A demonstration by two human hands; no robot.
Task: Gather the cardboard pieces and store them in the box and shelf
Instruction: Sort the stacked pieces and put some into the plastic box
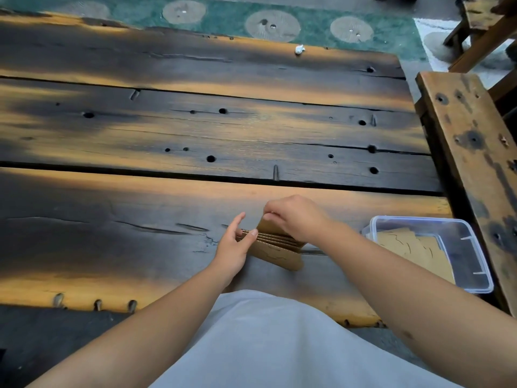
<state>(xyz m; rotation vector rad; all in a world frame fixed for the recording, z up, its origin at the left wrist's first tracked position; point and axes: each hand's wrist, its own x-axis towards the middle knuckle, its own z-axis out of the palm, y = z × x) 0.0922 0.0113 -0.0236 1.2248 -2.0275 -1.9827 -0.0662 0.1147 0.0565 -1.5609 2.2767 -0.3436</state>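
A small stack of brown cardboard pieces [277,252] stands on edge on the dark wooden table [195,130], near its front edge. My left hand [235,247] grips the stack's left end between thumb and fingers. My right hand [296,217] pinches the top of the rear pieces from above. To the right stands a clear plastic box [475,247] at the table's right front corner, with cardboard pieces [411,247] lying flat inside it.
A wooden bench [470,152] runs along the table's right side. A small white crumpled scrap [299,49] lies near the table's far edge. Beyond it is a green rug with round patterns [271,25]. My pale clothing [265,340] fills the bottom.
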